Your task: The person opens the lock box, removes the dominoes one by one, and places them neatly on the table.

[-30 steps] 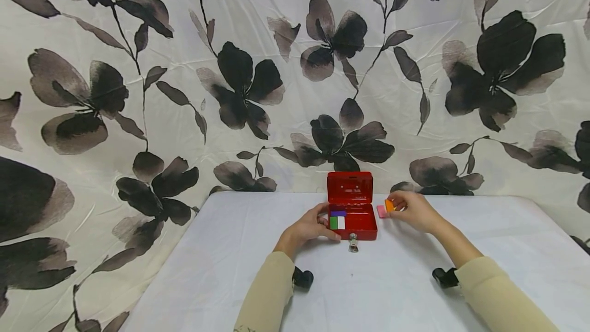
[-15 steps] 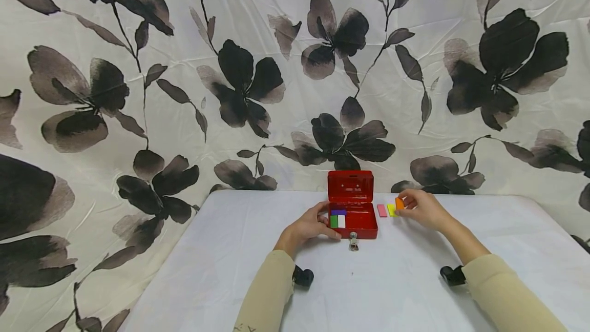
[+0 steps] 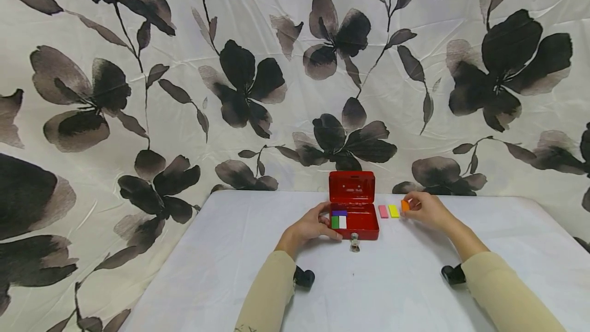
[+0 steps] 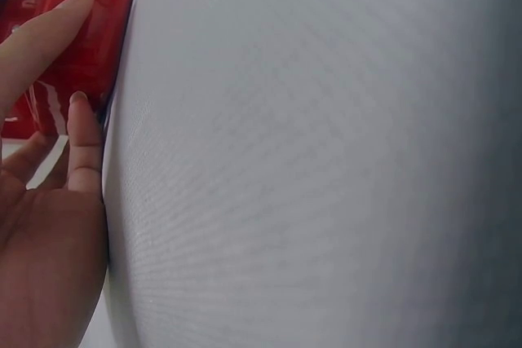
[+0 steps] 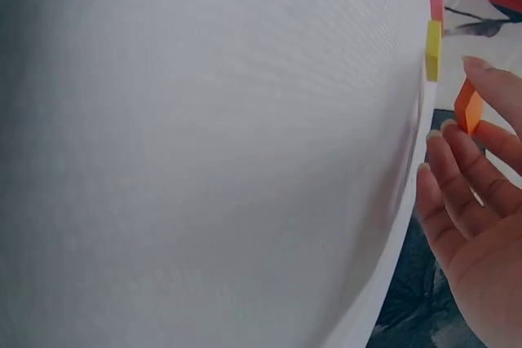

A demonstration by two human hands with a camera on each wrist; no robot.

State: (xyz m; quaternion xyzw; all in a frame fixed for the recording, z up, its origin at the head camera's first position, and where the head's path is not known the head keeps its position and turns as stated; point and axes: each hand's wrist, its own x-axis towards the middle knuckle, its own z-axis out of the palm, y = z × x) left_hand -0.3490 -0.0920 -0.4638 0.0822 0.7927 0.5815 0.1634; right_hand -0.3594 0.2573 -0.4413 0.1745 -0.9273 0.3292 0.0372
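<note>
A small red cash box [image 3: 367, 229] stands on the table with its lid [image 3: 352, 186] raised. My left hand [image 3: 305, 227] grips the box's left end, the thumb across its front; the left wrist view shows the fingertips [image 4: 79, 102] against the red metal. Inside, at the left, lie a purple block [image 3: 339, 213], a green block [image 3: 335, 222] and a white block [image 3: 342, 222]. Right of the box, a pink block [image 3: 383, 211] and a yellow block [image 3: 394, 211] lie side by side. Just past them my right hand [image 3: 428, 211] pinches an orange block [image 5: 468, 107] between thumb and fingers.
A metal latch piece [image 3: 354, 243] hangs at the box's front. White cloth covers the table [image 3: 359, 296], and a floral curtain [image 3: 276, 86] hangs directly behind its far edge. Black wrist mounts [image 3: 304, 277] sit at both sleeve cuffs.
My right hand has moved right with the orange block, bringing the yellow block beside the pink one into full view. The left hand has stayed at the box.
</note>
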